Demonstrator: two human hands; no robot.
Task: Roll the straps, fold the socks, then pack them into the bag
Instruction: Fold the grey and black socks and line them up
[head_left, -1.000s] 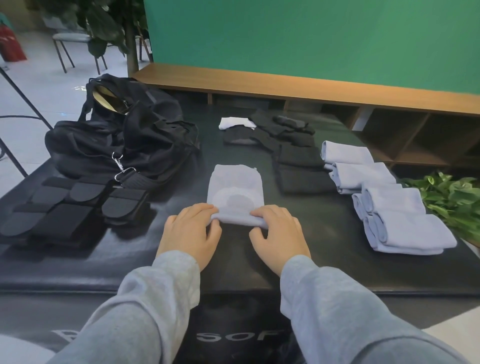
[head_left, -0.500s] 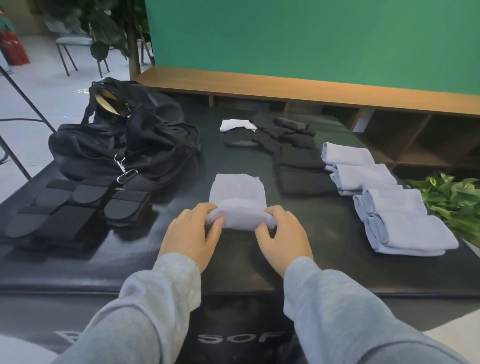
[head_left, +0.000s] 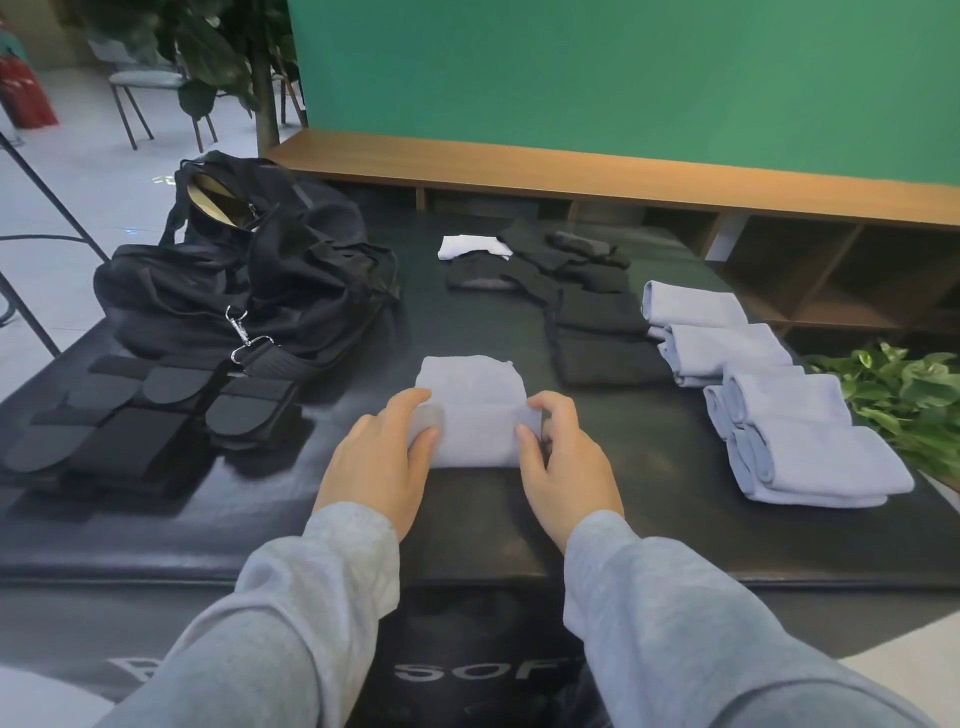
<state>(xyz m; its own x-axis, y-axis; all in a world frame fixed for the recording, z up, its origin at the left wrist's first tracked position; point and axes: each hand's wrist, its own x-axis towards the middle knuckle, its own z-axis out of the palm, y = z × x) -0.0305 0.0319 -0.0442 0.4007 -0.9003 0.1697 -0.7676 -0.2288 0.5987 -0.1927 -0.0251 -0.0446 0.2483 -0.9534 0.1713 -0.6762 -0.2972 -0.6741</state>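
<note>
While both hands work at the near middle of the black mat (head_left: 649, 519), head view:
Left hand (head_left: 379, 462): pinches the left end of the pale blue sock (head_left: 475, 415).
Right hand (head_left: 566, 467): fingers curled round its right end.
Sock: near half folded over.
Bag (head_left: 249, 291): far left, open.
Folded socks (head_left: 769, 395): right.

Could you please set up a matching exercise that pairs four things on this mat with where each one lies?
Things:
1. black duffel bag
2. light blue sock being folded
3. row of folded light blue socks
4. white cloth

Places:
A. between the left hand and right hand, near the front edge
B. far end of the mat, beside the black socks
C. right side of the mat, next to the green plant
D. far left of the mat

Pairs: 1-D, 2-A, 3-C, 4-B
</note>
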